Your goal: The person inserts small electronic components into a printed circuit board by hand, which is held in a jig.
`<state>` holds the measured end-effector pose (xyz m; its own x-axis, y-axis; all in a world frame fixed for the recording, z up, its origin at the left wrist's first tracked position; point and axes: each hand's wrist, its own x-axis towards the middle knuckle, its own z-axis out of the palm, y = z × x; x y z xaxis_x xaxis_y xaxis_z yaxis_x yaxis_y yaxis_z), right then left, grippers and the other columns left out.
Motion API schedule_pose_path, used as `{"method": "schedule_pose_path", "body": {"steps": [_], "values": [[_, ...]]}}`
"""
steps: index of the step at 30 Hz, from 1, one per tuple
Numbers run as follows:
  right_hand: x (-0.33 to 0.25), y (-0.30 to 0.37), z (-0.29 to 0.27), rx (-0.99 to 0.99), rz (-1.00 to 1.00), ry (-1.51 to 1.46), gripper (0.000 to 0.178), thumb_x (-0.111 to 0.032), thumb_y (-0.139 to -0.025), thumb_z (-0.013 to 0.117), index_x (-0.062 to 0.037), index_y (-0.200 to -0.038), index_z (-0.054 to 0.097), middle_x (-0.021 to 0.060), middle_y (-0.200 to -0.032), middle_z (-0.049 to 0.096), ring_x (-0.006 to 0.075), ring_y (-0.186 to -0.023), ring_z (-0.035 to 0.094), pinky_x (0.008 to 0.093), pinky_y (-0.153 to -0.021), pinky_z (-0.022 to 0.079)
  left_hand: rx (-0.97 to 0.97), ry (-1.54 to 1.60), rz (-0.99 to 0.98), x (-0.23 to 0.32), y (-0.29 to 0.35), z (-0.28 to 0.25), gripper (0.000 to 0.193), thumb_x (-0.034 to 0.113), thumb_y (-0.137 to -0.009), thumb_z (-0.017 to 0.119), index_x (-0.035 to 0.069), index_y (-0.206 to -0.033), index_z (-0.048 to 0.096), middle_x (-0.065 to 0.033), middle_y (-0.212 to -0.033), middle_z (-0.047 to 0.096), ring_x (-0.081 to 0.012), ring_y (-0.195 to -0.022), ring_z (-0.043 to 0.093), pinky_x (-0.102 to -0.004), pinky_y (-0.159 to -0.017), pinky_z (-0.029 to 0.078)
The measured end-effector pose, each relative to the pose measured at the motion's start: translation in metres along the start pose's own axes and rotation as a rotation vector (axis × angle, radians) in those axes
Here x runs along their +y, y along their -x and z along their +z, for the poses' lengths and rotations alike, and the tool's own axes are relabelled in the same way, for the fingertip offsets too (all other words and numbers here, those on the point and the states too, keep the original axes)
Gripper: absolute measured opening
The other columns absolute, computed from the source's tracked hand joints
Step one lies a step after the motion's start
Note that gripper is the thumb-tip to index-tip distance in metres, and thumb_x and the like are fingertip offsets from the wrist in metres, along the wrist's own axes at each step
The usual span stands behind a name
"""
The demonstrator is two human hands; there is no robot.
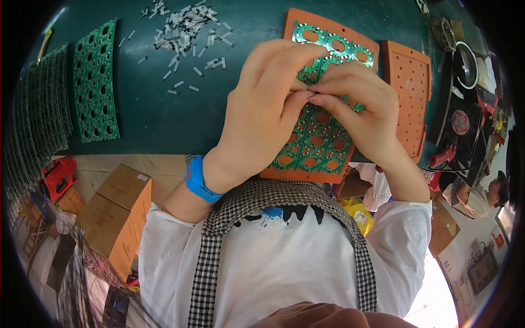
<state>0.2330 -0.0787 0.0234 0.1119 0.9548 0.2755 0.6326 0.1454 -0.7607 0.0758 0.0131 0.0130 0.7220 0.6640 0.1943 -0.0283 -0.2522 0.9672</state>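
My left hand (pixel 268 106) and my right hand (pixel 363 104) meet fingertip to fingertip above a green circuit board panel (pixel 317 131). Both are pinched closed on something tiny that I cannot make out between the fingers. The panel has rows of round holes and lies on an orange-brown tray (pixel 292 16), whose colour shows through the holes. My hands cover the panel's middle. To the left of my left hand, a loose pile of small clear tube-like parts with dark ends (pixel 188 24) is scattered over the dark green table (pixel 158 117).
Another green panel (pixel 95 82) lies at the left, beside a row of stacked panels (pixel 35 104). A second orange-brown tray with small holes (pixel 407 82) sits on the right, next to a black device (pixel 459 123). Cardboard boxes (pixel 112 205) stand below the table's left edge. Another person (pixel 476 199) is at far right.
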Motion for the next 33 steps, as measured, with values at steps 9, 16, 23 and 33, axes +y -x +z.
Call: {"method": "schedule_pose_path", "body": {"steps": [9,16,23,33], "values": [[0.060,-0.017,-0.036,0.062,0.321,0.161,0.008,-0.007,-0.090,0.060,0.0002,-0.091,0.062,0.0021,-0.088,0.060,0.0107,-0.075,0.055,0.0223,-0.068,0.043,0.052,-1.033,0.069,-0.028,-0.015,-0.057,0.026,0.010,-0.074,0.073,0.008,-0.099,0.065,-0.0079,-0.098,0.059,-0.0284,-0.094,0.054,-0.0394,-0.077,0.042],[0.060,-0.020,-0.032,0.004,0.210,0.212,0.010,-0.008,-0.090,0.060,0.0021,-0.092,0.058,0.0025,-0.087,0.056,0.0099,-0.075,0.051,0.0217,-0.067,0.041,0.035,-0.902,0.024,-0.036,-0.017,-0.059,0.011,0.010,-0.077,0.070,0.005,-0.082,0.062,-0.0076,-0.081,0.057,-0.0282,-0.080,0.054,-0.0403,-0.072,0.041],[0.063,-0.020,-0.029,0.021,0.180,0.241,0.010,-0.008,-0.089,0.062,0.0020,-0.089,0.060,0.0040,-0.088,0.057,0.0118,-0.074,0.052,0.0224,-0.066,0.042,0.105,-0.524,-0.038,-0.025,-0.017,-0.052,0.009,0.000,-0.082,0.065,0.002,-0.091,0.062,-0.0075,-0.085,0.064,-0.0198,-0.075,0.062,-0.0315,-0.066,0.048],[0.049,-0.010,-0.020,0.169,-0.149,0.684,0.020,-0.013,-0.076,0.074,-0.0062,-0.095,0.070,0.0050,-0.092,0.064,0.0222,-0.084,0.062,0.0308,-0.072,0.051,0.047,0.319,-0.360,-0.007,-0.013,-0.015,0.031,-0.007,-0.085,0.062,-0.006,-0.114,0.052,-0.0161,-0.093,0.068,-0.0209,-0.086,0.068,-0.0278,-0.079,0.056]]}}
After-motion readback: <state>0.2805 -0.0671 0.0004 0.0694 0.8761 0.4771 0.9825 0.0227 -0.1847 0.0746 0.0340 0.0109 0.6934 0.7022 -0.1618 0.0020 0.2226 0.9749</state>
